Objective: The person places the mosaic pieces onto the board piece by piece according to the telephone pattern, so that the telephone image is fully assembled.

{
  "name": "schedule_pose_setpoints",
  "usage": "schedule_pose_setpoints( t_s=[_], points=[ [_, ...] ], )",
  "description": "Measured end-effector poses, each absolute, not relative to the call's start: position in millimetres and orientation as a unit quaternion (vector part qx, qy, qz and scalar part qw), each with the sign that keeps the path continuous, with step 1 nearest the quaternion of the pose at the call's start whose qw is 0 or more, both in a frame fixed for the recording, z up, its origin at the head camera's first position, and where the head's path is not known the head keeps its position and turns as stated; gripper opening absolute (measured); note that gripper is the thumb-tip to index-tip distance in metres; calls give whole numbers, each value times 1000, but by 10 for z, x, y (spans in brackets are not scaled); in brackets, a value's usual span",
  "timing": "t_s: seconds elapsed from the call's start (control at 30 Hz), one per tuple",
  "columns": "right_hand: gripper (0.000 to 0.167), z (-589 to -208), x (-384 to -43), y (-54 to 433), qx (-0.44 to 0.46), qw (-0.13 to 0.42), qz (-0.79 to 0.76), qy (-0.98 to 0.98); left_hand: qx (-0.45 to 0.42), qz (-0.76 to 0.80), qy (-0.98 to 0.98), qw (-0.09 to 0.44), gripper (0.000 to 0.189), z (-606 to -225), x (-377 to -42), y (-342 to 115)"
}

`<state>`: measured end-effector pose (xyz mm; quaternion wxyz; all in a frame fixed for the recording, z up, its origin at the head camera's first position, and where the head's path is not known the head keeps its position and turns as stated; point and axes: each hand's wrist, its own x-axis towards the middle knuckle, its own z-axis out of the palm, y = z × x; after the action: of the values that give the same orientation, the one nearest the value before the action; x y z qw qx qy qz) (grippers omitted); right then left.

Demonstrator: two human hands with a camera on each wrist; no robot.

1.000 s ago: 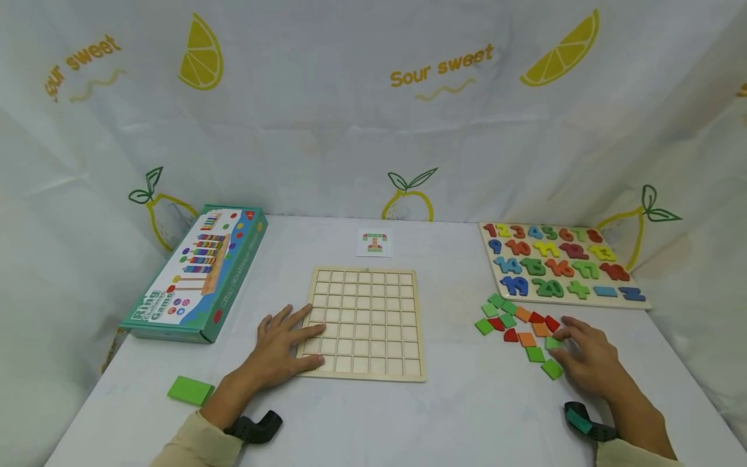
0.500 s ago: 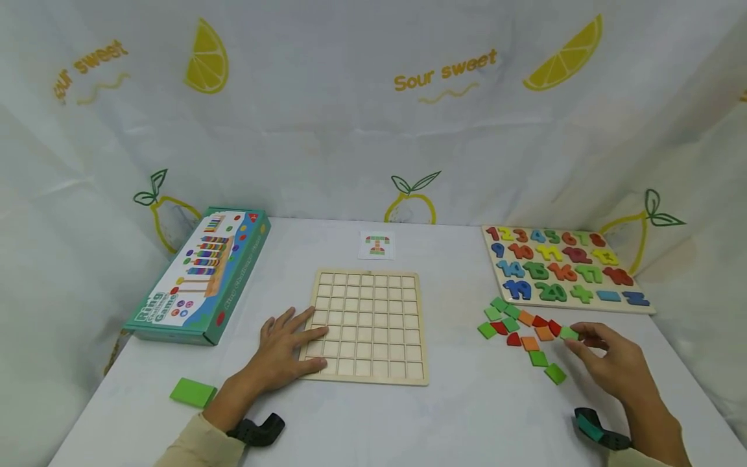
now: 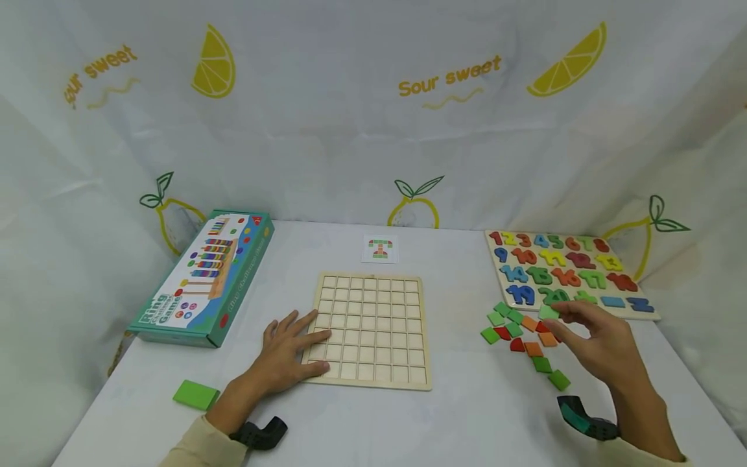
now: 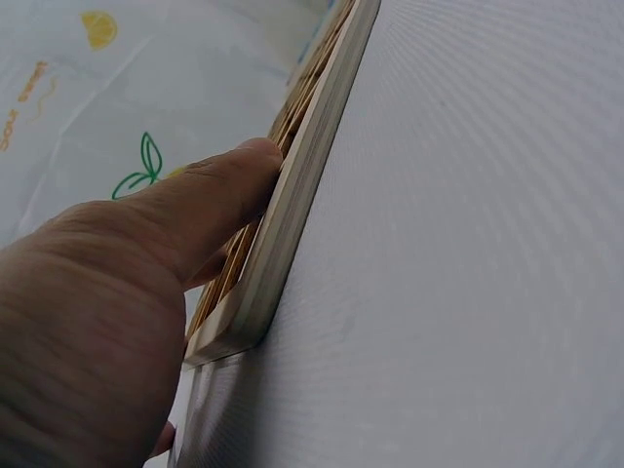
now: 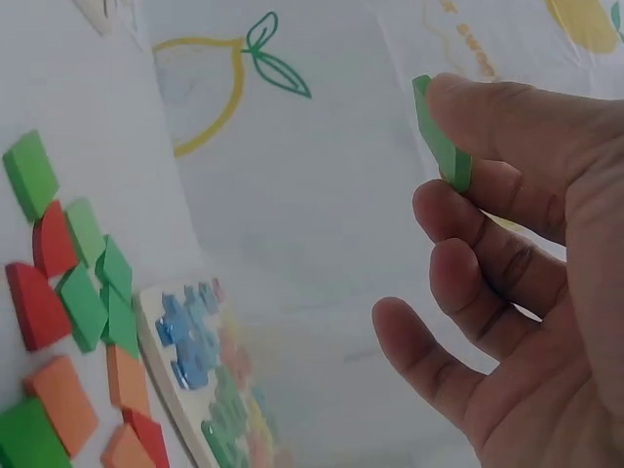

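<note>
Between thumb and fingertips, my right hand [image 3: 601, 340] pinches a green square tile [image 5: 441, 136], held up off the table above the loose pieces. Below it lie several scattered tiles: green squares [image 3: 541, 364], orange squares [image 3: 533, 349] and red curved-edge pieces [image 3: 517, 345]. My left hand [image 3: 286, 355] rests with spread fingers on the left edge of a wooden grid board [image 3: 425, 337], whose cells hold no tiles. In the left wrist view, the thumb [image 4: 219, 190] lies over the board's rim [image 4: 292, 224].
A small card [image 3: 380, 249] with a T pattern lies behind the board. A number puzzle board [image 3: 589, 299] stands back right, close to the tiles. At left are a ring game box [image 3: 192, 279] and a green block [image 3: 196, 395] beside the left forearm.
My right hand has picked the green tile up from the right edge of the pile and raised it, now farther left and up. The left hand stays on the board.
</note>
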<state>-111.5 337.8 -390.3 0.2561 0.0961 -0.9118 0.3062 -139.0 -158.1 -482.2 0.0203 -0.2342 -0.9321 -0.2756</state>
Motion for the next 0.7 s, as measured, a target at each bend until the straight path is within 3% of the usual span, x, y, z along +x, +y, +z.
schedule_pose_setpoints(
  t_s=[0.7],
  points=[
    [31,-3750,-1455,2657,189,232,353,-887,-242,-286,-927,32,61,-4844,-1381,-1582]
  ],
)
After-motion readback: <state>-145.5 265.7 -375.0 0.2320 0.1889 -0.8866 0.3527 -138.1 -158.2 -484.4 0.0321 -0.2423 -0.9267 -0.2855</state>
